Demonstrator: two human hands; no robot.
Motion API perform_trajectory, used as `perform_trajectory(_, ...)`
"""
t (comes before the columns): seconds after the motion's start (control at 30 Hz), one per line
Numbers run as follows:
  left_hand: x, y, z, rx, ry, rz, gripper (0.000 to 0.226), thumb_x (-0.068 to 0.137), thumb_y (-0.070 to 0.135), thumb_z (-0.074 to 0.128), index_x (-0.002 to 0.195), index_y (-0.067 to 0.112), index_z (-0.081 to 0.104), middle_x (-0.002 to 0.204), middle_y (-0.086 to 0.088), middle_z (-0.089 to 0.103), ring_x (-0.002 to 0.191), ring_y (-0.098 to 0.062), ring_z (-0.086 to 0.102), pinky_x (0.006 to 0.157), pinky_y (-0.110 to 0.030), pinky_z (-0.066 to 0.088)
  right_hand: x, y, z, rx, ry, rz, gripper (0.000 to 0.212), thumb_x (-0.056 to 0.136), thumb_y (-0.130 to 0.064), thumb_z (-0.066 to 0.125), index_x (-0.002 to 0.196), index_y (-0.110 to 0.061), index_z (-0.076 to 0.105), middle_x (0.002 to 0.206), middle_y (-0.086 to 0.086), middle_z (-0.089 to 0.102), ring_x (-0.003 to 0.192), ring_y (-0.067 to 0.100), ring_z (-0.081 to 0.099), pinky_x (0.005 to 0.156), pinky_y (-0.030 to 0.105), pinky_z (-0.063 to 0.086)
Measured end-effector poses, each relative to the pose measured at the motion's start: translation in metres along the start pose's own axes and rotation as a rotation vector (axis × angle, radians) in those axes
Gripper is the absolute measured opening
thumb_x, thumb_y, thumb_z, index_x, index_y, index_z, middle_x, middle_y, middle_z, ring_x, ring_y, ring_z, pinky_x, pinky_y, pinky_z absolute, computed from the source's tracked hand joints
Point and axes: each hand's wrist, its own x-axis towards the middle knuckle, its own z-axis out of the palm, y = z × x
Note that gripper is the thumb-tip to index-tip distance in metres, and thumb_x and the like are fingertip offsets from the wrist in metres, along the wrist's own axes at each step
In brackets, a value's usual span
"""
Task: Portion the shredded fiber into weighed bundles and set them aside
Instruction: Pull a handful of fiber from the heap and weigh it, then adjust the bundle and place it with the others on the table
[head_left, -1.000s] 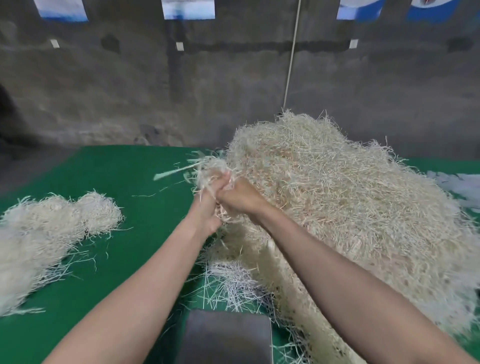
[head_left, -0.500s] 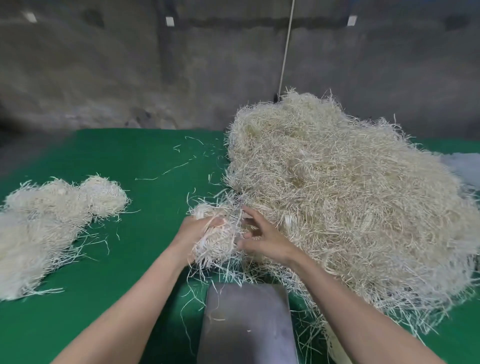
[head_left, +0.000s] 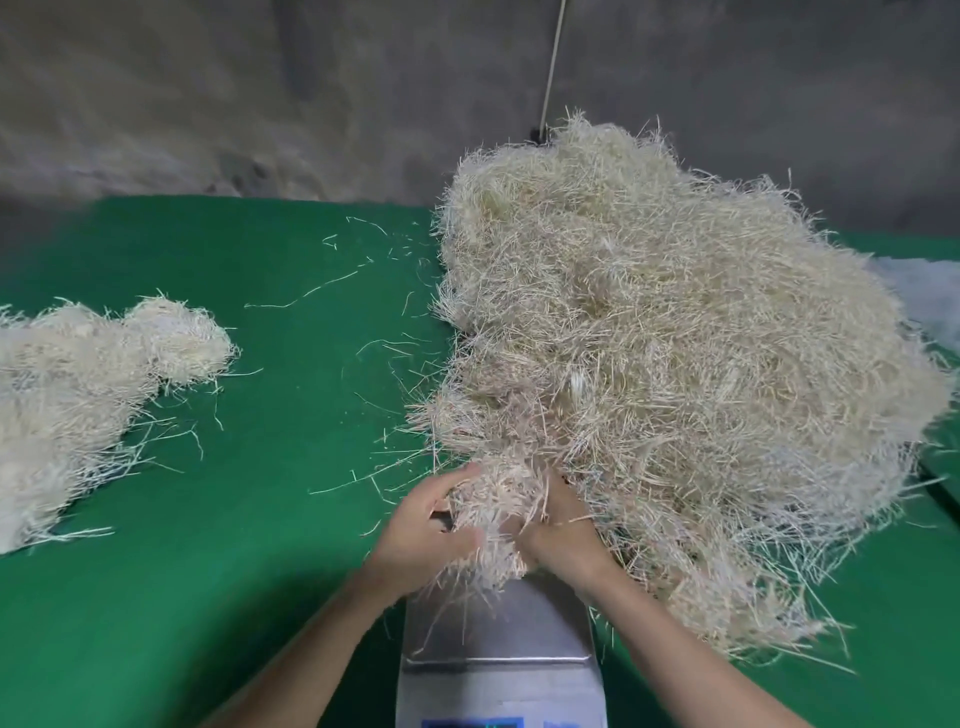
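A big pile of pale shredded fiber (head_left: 675, 364) fills the right half of the green table (head_left: 260, 545). A metal scale (head_left: 498, 639) sits at the near edge, its platter partly under my hands. My left hand (head_left: 421, 535) and my right hand (head_left: 563, 535) cup a clump of fiber (head_left: 493, 509) between them, fingers curled round it, just above the far end of the platter. Loose strands hang down from the clump onto the platter. The scale's display is cut off at the bottom of the frame.
A smaller heap of set-aside fiber (head_left: 88, 395) lies at the left edge of the table. Stray strands are scattered across the green surface between the heaps. A grey concrete wall with a thin cord (head_left: 550, 67) stands behind the table.
My hands pulled a clump off the top of the big pile and brought it down and toward me, from high on the pile to just above the scale platter.
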Motion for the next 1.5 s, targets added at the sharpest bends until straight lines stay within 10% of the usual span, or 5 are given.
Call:
perform_trajectory(0.13, -0.001, -0.015, 0.014, 0.259, 0.106, -0.047, 0.044, 0.083, 0.015, 0.064, 0.126, 0.024, 0.057, 0.122, 0.014, 0.056, 0.110, -0.020, 0.057, 0.090, -0.028, 0.047, -0.015, 0.013, -0.009, -0.396, 0.138, 0.062, 0.068, 0.073, -0.037, 0.078, 0.129, -0.010, 0.051, 0.133, 0.005, 0.044, 0.119, 0.025, 0.047, 0.103, 0.045, 0.040)
perform_trajectory(0.3, 0.010, -0.010, 0.007, 0.244, 0.020, -0.108, 0.040, 0.084, 0.009, 0.059, 0.118, 0.031, 0.061, 0.123, 0.019, 0.043, 0.124, -0.006, 0.034, 0.110, -0.042, 0.027, -0.015, 0.017, -0.018, -0.378, 0.075, 0.004, 0.049, 0.085, -0.024, 0.069, 0.128, -0.007, 0.053, 0.119, -0.004, 0.055, 0.105, 0.010, 0.052, 0.086, 0.011, 0.034)
perform_trajectory(0.53, 0.006, 0.001, 0.001, 0.073, 0.004, -0.141, 0.027, 0.089, 0.022, 0.060, 0.109, 0.040, 0.062, 0.110, 0.018, 0.063, 0.105, -0.004, 0.057, 0.105, -0.040, 0.039, -0.017, 0.019, -0.027, -0.339, -0.027, 0.144, 0.060, 0.079, -0.034, 0.076, 0.129, -0.012, 0.051, 0.121, -0.001, 0.058, 0.113, 0.018, 0.055, 0.097, 0.025, 0.041)
perform_trajectory(0.77, 0.007, 0.010, -0.006, 0.054, 0.439, -0.063, 0.027, 0.089, 0.023, 0.060, 0.116, 0.024, 0.065, 0.121, 0.012, 0.056, 0.122, -0.011, 0.046, 0.112, -0.047, 0.028, -0.021, -0.014, -0.047, -0.342, 0.052, -0.102, 0.070, 0.074, -0.045, 0.074, 0.135, -0.025, 0.045, 0.121, -0.017, 0.044, 0.109, 0.003, 0.046, 0.094, 0.022, 0.036)
perform_trajectory(1.5, 0.011, 0.024, -0.004, -0.212, 0.515, 0.005, 0.021, 0.089, 0.009, 0.060, 0.088, 0.029, 0.066, 0.096, 0.019, 0.065, 0.084, 0.018, 0.057, 0.071, 0.000, 0.040, -0.020, -0.030, -0.045, -0.070, 0.154, -0.327, 0.017, 0.086, -0.019, 0.066, 0.092, -0.034, 0.063, 0.099, -0.016, 0.066, 0.094, 0.002, 0.062, 0.093, 0.032, 0.050)
